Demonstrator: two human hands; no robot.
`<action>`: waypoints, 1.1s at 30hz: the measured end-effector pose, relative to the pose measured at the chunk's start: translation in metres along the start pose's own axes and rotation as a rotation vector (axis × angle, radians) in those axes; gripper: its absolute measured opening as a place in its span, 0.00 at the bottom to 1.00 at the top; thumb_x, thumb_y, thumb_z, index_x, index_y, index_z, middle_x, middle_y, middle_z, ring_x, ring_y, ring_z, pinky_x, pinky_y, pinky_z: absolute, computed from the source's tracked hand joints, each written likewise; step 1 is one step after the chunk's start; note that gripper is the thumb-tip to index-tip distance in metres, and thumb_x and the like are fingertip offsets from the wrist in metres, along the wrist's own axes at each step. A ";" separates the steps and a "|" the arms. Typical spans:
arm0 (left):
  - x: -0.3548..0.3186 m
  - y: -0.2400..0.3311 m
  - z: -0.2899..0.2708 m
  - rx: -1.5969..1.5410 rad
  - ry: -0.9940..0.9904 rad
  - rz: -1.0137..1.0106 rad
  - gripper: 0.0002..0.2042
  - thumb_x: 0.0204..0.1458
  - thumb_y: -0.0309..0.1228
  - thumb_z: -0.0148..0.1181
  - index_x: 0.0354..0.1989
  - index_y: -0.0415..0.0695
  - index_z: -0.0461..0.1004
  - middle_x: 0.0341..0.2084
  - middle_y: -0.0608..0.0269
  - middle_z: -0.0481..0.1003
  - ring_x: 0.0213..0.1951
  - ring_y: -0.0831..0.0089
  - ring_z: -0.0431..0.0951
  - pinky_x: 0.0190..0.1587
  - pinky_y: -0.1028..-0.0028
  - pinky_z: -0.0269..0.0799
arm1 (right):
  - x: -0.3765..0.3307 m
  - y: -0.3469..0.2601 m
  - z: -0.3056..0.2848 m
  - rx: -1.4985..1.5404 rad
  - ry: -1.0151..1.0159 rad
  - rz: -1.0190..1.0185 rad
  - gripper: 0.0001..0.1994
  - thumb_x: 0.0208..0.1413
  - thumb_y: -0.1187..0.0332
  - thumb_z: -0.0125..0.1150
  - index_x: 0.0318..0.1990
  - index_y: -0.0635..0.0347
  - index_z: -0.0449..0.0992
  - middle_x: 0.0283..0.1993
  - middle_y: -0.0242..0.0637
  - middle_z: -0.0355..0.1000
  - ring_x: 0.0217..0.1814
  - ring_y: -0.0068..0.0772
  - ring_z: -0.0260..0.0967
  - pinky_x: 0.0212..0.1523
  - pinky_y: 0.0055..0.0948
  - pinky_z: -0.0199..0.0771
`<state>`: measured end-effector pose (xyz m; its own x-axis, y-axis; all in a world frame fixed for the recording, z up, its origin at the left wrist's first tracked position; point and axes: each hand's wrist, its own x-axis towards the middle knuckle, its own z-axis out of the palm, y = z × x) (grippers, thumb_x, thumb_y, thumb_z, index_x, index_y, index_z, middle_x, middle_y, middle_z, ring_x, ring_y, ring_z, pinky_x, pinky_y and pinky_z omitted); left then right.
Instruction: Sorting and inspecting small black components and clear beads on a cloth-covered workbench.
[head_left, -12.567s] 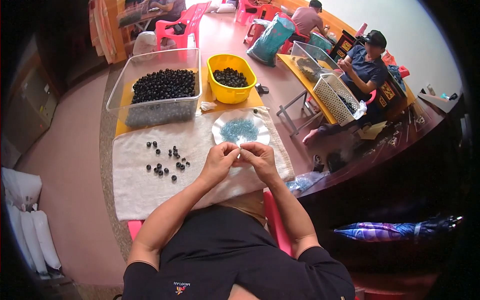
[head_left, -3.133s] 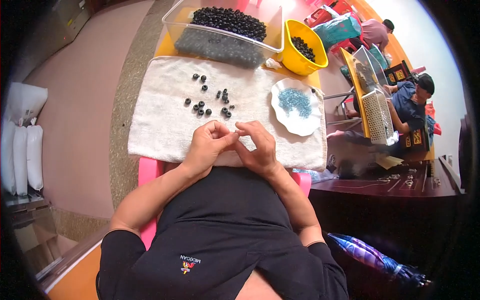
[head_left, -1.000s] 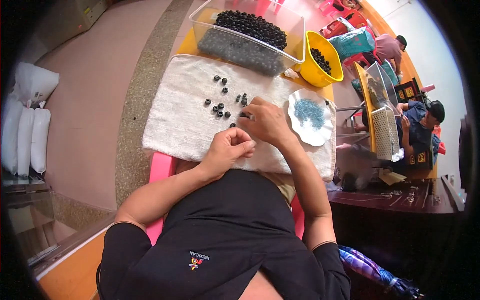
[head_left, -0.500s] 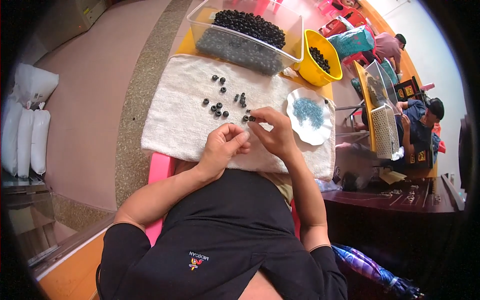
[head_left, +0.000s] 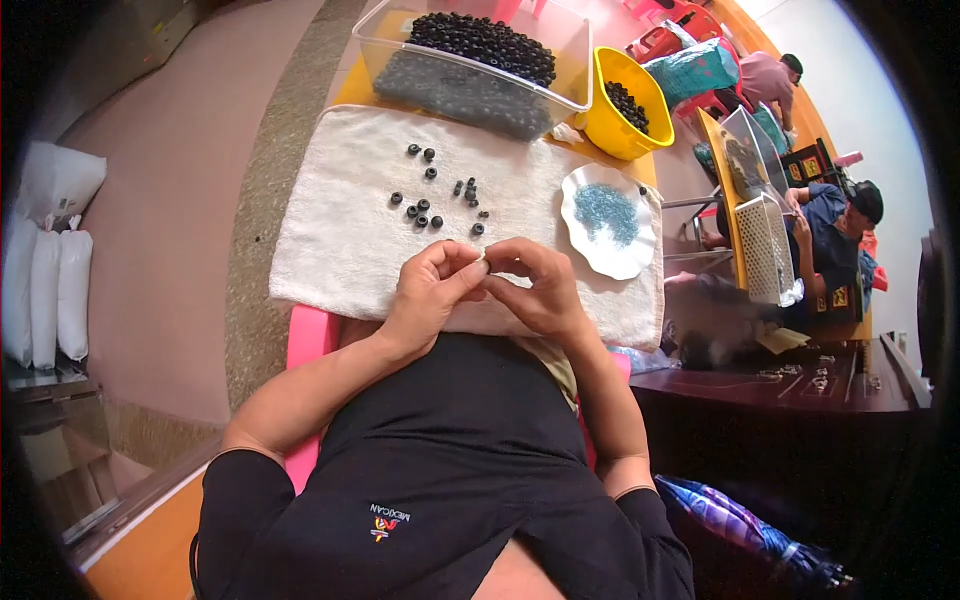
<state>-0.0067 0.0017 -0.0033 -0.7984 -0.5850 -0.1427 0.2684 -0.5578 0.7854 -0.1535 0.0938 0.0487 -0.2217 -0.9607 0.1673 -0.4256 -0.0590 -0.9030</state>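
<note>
My left hand (head_left: 428, 295) and my right hand (head_left: 540, 285) meet fingertip to fingertip above the near part of a white towel (head_left: 325, 215). Between the thumb and forefinger of the right one is a small black bead (head_left: 487, 266), mostly covered by the fingers. The left thumb and forefinger are pinched together at the bead; whatever they hold is too small to make out. Loose black beads (head_left: 422, 206) of differing sizes lie scattered just beyond both hands. To the right, a white wavy-edged plate (head_left: 622, 266) carries a heap of tiny blue beads (head_left: 603, 210).
A clear plastic box (head_left: 572, 98) full of black beads stands at the table's far side, beside a yellow container (head_left: 592, 130) with more. White sacks (head_left: 72, 295) stand at left. A folded umbrella (head_left: 745, 525) lies lower right. Two people work at far right near a perforated white basket (head_left: 764, 245).
My right hand has drawn back from the beads on the towel with a black bead and joined my left fingertips. The whole view has shifted slightly.
</note>
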 end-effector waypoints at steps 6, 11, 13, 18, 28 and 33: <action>0.000 0.002 0.002 -0.013 -0.005 -0.009 0.08 0.58 0.26 0.59 0.44 0.40 0.71 0.34 0.64 0.77 0.35 0.78 0.79 0.41 0.77 0.77 | -0.006 0.016 -0.002 0.115 0.012 -0.076 0.12 0.50 0.81 0.66 0.43 0.66 0.77 0.44 0.39 0.74 0.46 0.27 0.73 0.46 0.25 0.75; -0.001 0.002 -0.001 -0.007 -0.045 -0.043 0.08 0.58 0.25 0.59 0.45 0.40 0.70 0.36 0.62 0.77 0.37 0.77 0.79 0.43 0.76 0.77 | -0.006 0.023 -0.006 0.262 -0.054 0.011 0.12 0.51 0.82 0.65 0.45 0.65 0.78 0.44 0.37 0.72 0.44 0.23 0.71 0.43 0.22 0.73; 0.000 0.000 -0.001 -0.005 -0.050 -0.028 0.09 0.58 0.24 0.58 0.45 0.39 0.70 0.38 0.60 0.77 0.39 0.75 0.79 0.45 0.75 0.77 | -0.005 0.020 -0.007 0.255 -0.075 0.003 0.13 0.51 0.82 0.65 0.45 0.64 0.78 0.44 0.35 0.71 0.42 0.21 0.69 0.41 0.20 0.71; -0.001 0.004 0.005 -0.025 -0.018 -0.045 0.07 0.57 0.23 0.60 0.43 0.39 0.72 0.35 0.63 0.78 0.36 0.81 0.78 0.41 0.80 0.76 | -0.006 0.022 -0.006 0.201 -0.050 -0.061 0.12 0.52 0.79 0.65 0.45 0.63 0.78 0.43 0.36 0.70 0.41 0.23 0.70 0.40 0.21 0.72; -0.001 0.003 0.006 -0.025 0.017 -0.061 0.07 0.55 0.22 0.61 0.41 0.39 0.73 0.32 0.64 0.77 0.34 0.80 0.78 0.39 0.80 0.77 | -0.012 0.011 -0.014 -0.089 -0.010 -0.105 0.10 0.50 0.81 0.65 0.42 0.65 0.77 0.41 0.37 0.72 0.38 0.24 0.72 0.37 0.20 0.73; -0.001 0.003 0.001 0.034 0.010 -0.070 0.07 0.56 0.24 0.61 0.41 0.41 0.72 0.34 0.63 0.77 0.35 0.76 0.78 0.41 0.76 0.78 | -0.033 0.015 -0.065 -0.294 0.249 -0.114 0.08 0.49 0.83 0.63 0.37 0.65 0.78 0.38 0.39 0.75 0.36 0.27 0.74 0.36 0.23 0.74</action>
<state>-0.0053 0.0010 -0.0005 -0.8087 -0.5517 -0.2039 0.1939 -0.5773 0.7932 -0.2091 0.1419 0.0556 -0.3487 -0.8553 0.3831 -0.6846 -0.0468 -0.7275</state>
